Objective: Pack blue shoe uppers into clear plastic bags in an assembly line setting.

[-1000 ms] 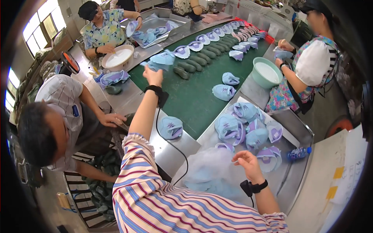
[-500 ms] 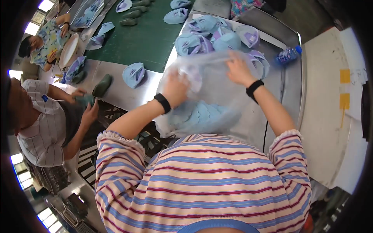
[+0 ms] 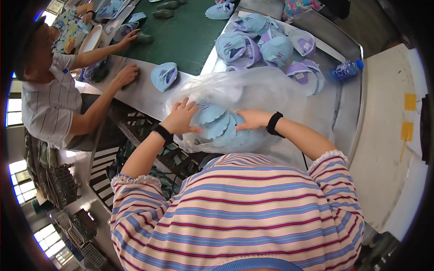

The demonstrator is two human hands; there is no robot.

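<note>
A clear plastic bag (image 3: pixel 280 92) lies spread on the metal table close to my body. Inside its mouth is an overlapping stack of light blue pieces with wavy edges (image 3: pixel 220 124), apparently shoe uppers. At the stack's left side is my left hand (image 3: pixel 181 118), fingers spread. My right hand (image 3: pixel 254 119) reaches in from the opposite side, its thumb and fingers apart near the pieces. Beyond the bag sits a heap of light blue and purple shoe uppers (image 3: pixel 276 50). One more upper (image 3: pixel 163 77) rests alone to the left.
A blue-capped drink bottle (image 3: pixel 347 70) lies at the right by the table's raised edge. On the left, a co-worker (image 3: pixel 49 97) stretches both arms over the bench toward a dark green shoe last (image 3: pixel 143 38). The green work surface (image 3: pixel 181 45) carries more shoes and lasts.
My hands have come down and nearer to me, from lifting the bag's film to either side of the blue pieces. The co-worker no longer holds a green last and now reaches forward.
</note>
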